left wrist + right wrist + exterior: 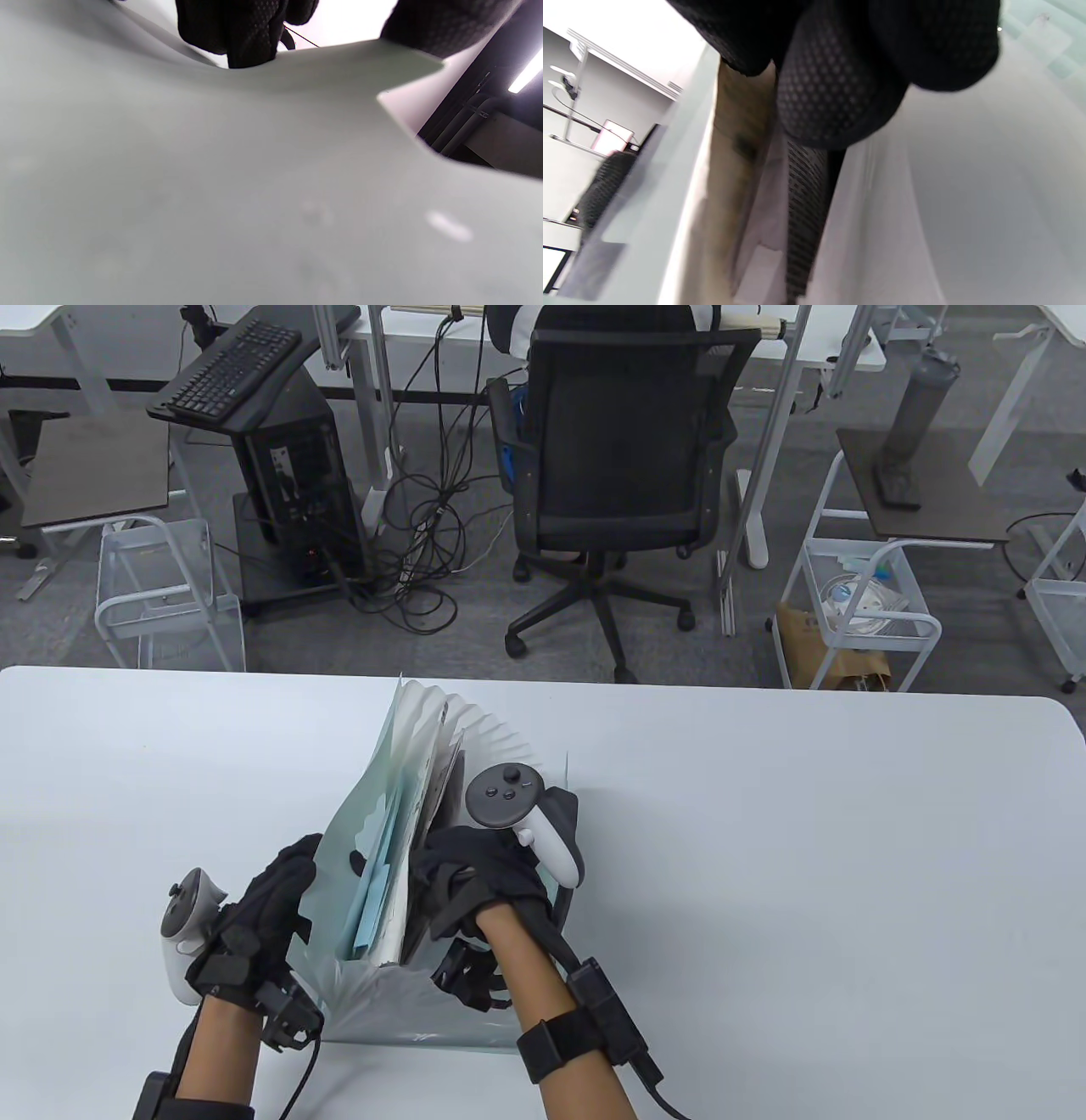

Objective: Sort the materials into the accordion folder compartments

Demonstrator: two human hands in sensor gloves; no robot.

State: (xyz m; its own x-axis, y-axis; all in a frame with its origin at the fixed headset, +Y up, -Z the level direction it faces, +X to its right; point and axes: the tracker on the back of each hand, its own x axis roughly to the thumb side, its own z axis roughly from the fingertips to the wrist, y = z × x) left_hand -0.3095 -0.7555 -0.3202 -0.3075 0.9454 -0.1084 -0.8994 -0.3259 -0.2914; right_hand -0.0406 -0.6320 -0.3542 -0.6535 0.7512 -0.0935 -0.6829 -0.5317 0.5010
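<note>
The left hand (pixel 263 916) curls its fingers over the left wall of one pale green accordion folder (pixel 339 848), standing fanned open on the white table (pixel 764 857). Pale blue sheets (pixel 377 891) stand in its compartments; their number cannot be told. The right hand (pixel 484 882) reaches inside, fingers bunched; whether they pinch anything cannot be told.

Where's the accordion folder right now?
In the table view, the accordion folder stands fanned open on the white table, left of centre near the front edge, between the left hand and the right hand.
</note>
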